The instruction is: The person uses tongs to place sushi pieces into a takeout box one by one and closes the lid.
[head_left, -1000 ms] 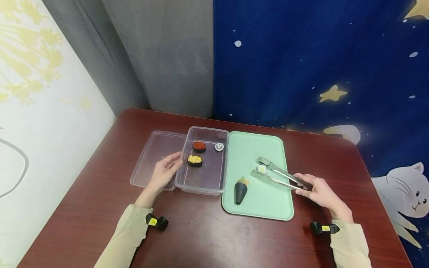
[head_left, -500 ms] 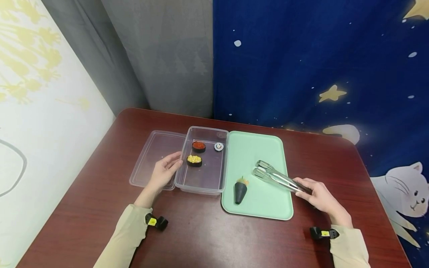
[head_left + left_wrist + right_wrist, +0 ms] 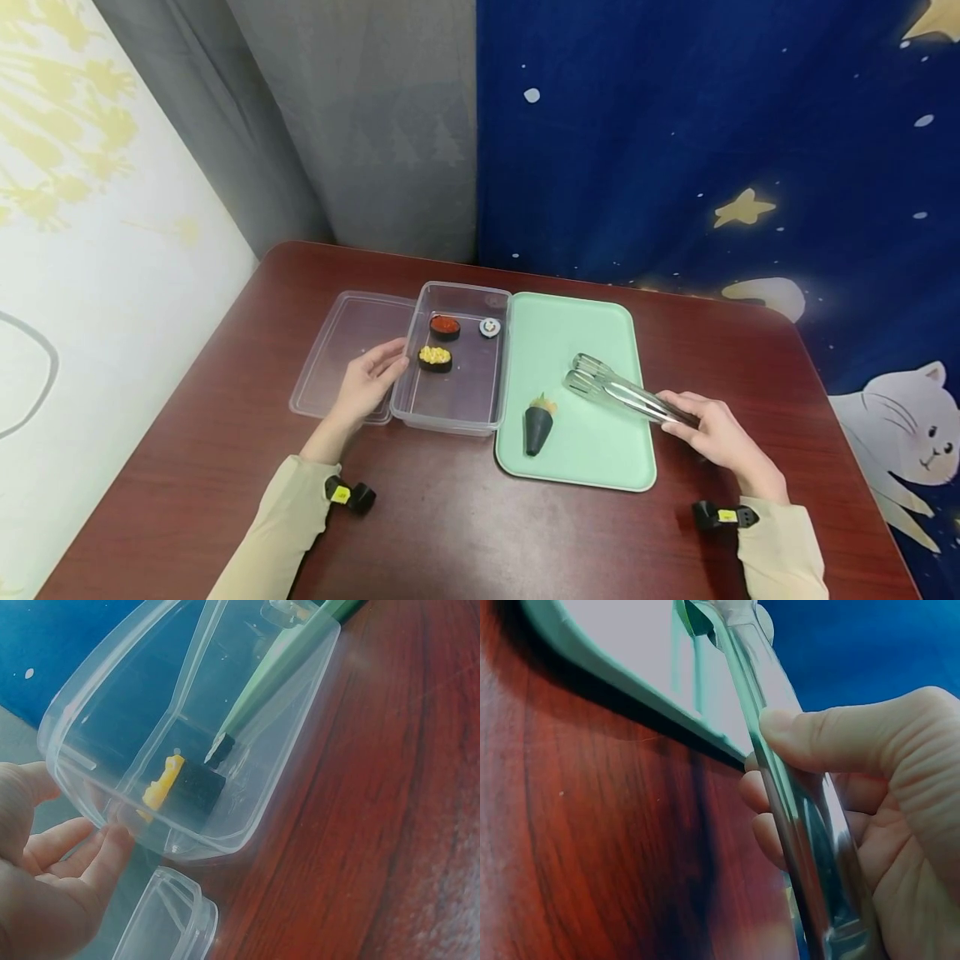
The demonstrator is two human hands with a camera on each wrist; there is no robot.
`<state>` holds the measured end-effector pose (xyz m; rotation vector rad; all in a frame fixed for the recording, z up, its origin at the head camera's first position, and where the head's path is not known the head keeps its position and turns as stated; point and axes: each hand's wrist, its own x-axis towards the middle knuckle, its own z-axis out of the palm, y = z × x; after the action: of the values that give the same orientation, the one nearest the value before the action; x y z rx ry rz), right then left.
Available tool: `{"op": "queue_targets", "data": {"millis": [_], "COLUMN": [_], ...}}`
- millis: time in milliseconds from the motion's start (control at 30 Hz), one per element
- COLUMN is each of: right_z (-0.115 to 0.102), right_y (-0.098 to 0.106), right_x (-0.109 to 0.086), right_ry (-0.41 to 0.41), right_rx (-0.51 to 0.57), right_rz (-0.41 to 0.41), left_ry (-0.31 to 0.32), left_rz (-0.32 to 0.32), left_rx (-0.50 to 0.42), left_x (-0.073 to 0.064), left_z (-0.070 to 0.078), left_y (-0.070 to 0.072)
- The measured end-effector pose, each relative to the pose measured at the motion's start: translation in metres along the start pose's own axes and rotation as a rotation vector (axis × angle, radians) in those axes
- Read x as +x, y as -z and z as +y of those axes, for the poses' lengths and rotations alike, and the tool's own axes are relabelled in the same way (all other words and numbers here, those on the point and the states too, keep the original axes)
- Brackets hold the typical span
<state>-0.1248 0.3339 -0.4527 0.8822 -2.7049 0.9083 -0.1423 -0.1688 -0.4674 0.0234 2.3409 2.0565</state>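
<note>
My right hand (image 3: 716, 433) grips metal tongs (image 3: 633, 398) at their handle end. In the right wrist view the thumb (image 3: 829, 739) lies along one arm of the tongs, with fingers curled on the other side. The tongs' heads are close together over the green tray (image 3: 577, 325), hiding whatever is between them. A dark cone-shaped hand roll (image 3: 537, 429) lies on the tray. My left hand (image 3: 367, 383) touches the left wall of the clear plastic box (image 3: 292, 742) with its fingertips. Inside are red-topped sushi (image 3: 445, 327), yellow-topped sushi (image 3: 435, 359) and a small round roll (image 3: 490, 327).
A clear lid (image 3: 330, 367) lies flat to the left of the box, partly under the left hand. The tray stands right against the box's right side. All are on a dark red wooden table (image 3: 480, 525), with grey and blue curtains (image 3: 630, 150) behind it.
The tongs' arms have come together over the small white roll with a yellow centre, which showed between them and is now out of sight. The left hand and box have stayed put.
</note>
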Motion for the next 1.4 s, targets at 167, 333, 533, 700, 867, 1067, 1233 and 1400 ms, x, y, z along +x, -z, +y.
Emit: {"op": "queue_targets", "data": {"millis": [167, 333, 533, 700, 867, 1067, 1233, 1400], "right_z": [-0.003, -0.006, -0.012, -0.018, -0.025, -0.035, -0.044, -0.051], "right_y": [0.004, 0.010, 0.015, 0.017, 0.016, 0.012, 0.007, 0.000], "right_x": [0.008, 0.021, 0.041, 0.060, 0.078, 0.098, 0.113, 0.127], "right_ry": [-0.025, -0.026, 0.000, 0.005, 0.042, 0.093, 0.126, 0.192], "right_rx": [-0.003, -0.007, 0.006, 0.025, 0.025, 0.034, 0.042, 0.047], "right_rz": [-0.002, 0.010, 0.023, 0.021, 0.017, -0.020, -0.059, -0.080], "left_ry": [0.004, 0.005, 0.006, 0.012, 0.014, 0.013, 0.019, 0.020], "left_rz": [-0.003, 0.000, -0.003, -0.004, -0.004, -0.001, 0.000, -0.011], "left_rx": [0.002, -0.008, 0.004, 0.004, -0.005, -0.004, -0.003, 0.006], "left_x": [0.000, 0.001, 0.001, 0.001, 0.001, 0.000, 0.000, -0.001], "left_z": [0.000, 0.001, 0.002, 0.002, 0.001, 0.001, 0.002, 0.004], "left_y": [0.000, 0.000, 0.000, 0.000, 0.000, -0.001, -0.001, 0.000]}}
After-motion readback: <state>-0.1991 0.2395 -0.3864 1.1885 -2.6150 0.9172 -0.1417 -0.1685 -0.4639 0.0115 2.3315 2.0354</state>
